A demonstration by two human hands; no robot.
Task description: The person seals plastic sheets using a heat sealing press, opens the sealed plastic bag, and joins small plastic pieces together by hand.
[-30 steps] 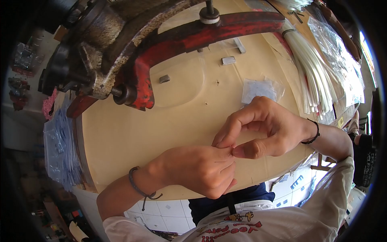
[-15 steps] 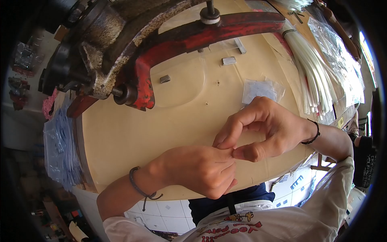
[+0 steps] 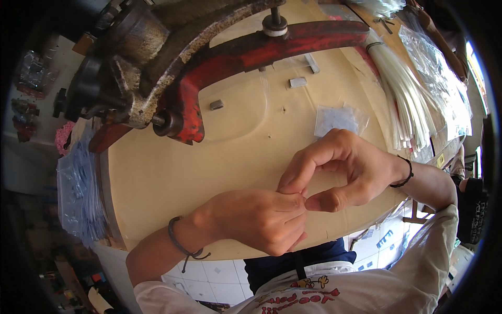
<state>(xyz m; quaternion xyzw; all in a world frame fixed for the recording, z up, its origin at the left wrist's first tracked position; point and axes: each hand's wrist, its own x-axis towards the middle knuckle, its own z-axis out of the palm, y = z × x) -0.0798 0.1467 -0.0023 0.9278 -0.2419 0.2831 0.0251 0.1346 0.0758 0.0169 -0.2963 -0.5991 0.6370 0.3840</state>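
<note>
Low over the front of the tan tabletop [image 3: 167,167], my left hand [image 3: 256,220] is closed, back up, with its fingers curled under. My right hand [image 3: 348,170] meets it at the forefinger side, thumb and forefinger pinched close to the left knuckles, the palm turned inward. Whatever the two hands pinch, if anything, is hidden or too small to make out. Beyond the right hand lies a small clear plastic bag [image 3: 337,120] with whitish contents. Two small metal blocks rest further back: a grey one [image 3: 216,105] and a silvery one [image 3: 298,82].
A heavy machine with a red arm [image 3: 191,110] overhangs the back left. Clear plastic bags [image 3: 78,188] hang at the left edge. On the right lie a bundle of whitish strips [image 3: 400,94] and clear plastic sheeting [image 3: 439,78]. Another person's arm [image 3: 444,47] shows at the far right.
My hands stay joined in nearly the same spot; the right thumb and forefinger have shifted very slightly. The view has moved a little. Nothing on the table has been moved.
</note>
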